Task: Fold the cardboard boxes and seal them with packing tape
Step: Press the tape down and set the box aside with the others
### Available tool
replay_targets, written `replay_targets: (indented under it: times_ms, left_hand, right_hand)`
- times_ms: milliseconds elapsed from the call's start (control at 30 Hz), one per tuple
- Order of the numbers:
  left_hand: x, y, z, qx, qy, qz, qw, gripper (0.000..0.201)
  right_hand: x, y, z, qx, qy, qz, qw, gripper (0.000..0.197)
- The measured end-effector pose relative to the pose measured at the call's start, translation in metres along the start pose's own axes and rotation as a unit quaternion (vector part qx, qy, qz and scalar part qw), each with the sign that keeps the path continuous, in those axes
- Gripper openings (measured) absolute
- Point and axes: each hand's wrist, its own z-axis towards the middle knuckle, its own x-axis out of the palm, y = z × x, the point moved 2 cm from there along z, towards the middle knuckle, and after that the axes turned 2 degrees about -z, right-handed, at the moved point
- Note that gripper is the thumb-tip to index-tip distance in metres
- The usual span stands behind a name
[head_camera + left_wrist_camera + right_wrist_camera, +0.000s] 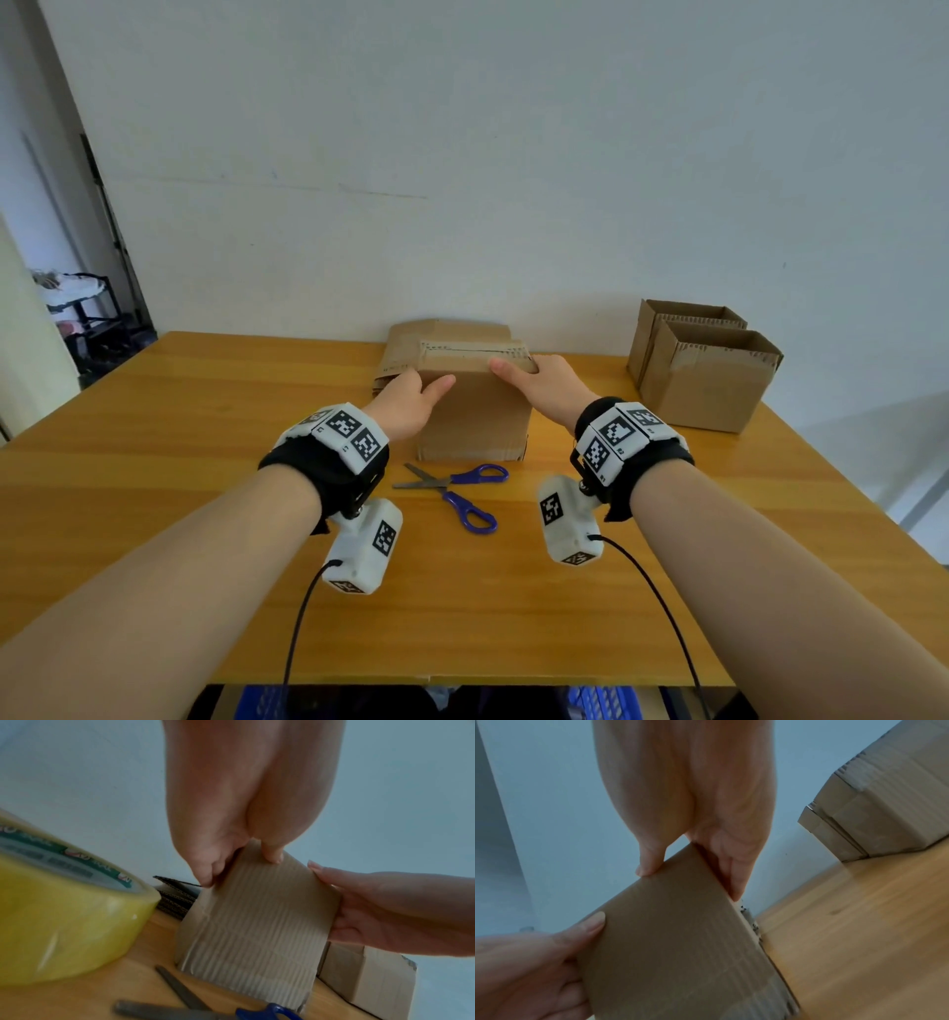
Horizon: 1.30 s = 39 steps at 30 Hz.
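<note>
A broad orange-brown wooden table (205, 411) fills the lower half of the head view, running back to a pale wall. At the right edge of the frame, near the wall, two open brown cardboard boxes (708, 370) stand upright on it, one right behind the other and touching.

Centre frame now: a flattened brown corrugated cardboard box (475, 411) is tilted up off the table, its near edge down on the wood, its far edge raised. Behind it, against the wall, lies a low stack of flat brown cardboard sheets (447, 334).

The left hand (411, 406) grips the raised box at its upper left edge, thumb on the near face, fingers curled round behind; the left wrist view shows that pinch plainly. The right hand (544, 383) grips the upper right edge the same way, thumb in front, fingers wrapped behind, as the right wrist view confirms.

Lower left of the left wrist view, a fat roll of yellowish clear packing tape (64, 912) sits on the table, close to the camera, just left of the box.

Just in front of the box lie blue-handled steel scissors (457, 488), blades open, handles pointing right and toward the viewer, between the two wrists.
</note>
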Motion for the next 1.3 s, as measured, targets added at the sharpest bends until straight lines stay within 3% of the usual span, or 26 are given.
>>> replay_targets:
  times_ms: [167, 300, 500, 667, 833, 933, 1067, 1300]
  left_hand:
    - [-0.013, -0.007, -0.006, -0.018, 0.028, 0.019, 0.999, 0.059]
    - [-0.016, -0.011, -0.012, -0.062, 0.058, -0.145, 0.986, 0.083]
    - [-0.02, -0.019, -0.023, -0.04, 0.039, -0.26, 0.964, 0.064]
    - [-0.021, -0.029, -0.03, -0.017, 0.026, -0.296, 0.955, 0.054]
    - [-0.023, -0.041, -0.033, -0.008, 0.019, -0.287, 0.958, 0.039]
    - [-0.025, -0.045, -0.033, -0.01, 0.009, -0.306, 0.952, 0.021]
    - [-0.027, -0.048, -0.033, -0.007, -0.01, -0.308, 0.951, 0.009]
    - [-0.031, -0.046, -0.036, -0.018, -0.014, -0.329, 0.944, 0.035]
  right_hand:
    - [-0.008, 0.002, -0.002, 0.093, 0.055, -0.015, 0.994, 0.077]
    - [-0.014, 0.006, -0.009, 0.105, 0.046, 0.016, 0.993, 0.079]
    - [-0.03, 0.001, -0.02, 0.132, -0.007, 0.131, 0.983, 0.074]
    - [-0.04, -0.006, -0.028, 0.162, -0.023, 0.226, 0.96, 0.075]
    - [-0.048, -0.005, -0.039, 0.144, -0.018, 0.278, 0.95, 0.038]
    - [-0.049, -0.005, -0.041, 0.132, -0.003, 0.299, 0.945, 0.029]
    - [-0.049, -0.004, -0.043, 0.114, 0.023, 0.305, 0.945, 0.04]
    - [-0.048, -0.009, -0.043, 0.043, 0.017, 0.215, 0.975, 0.086]
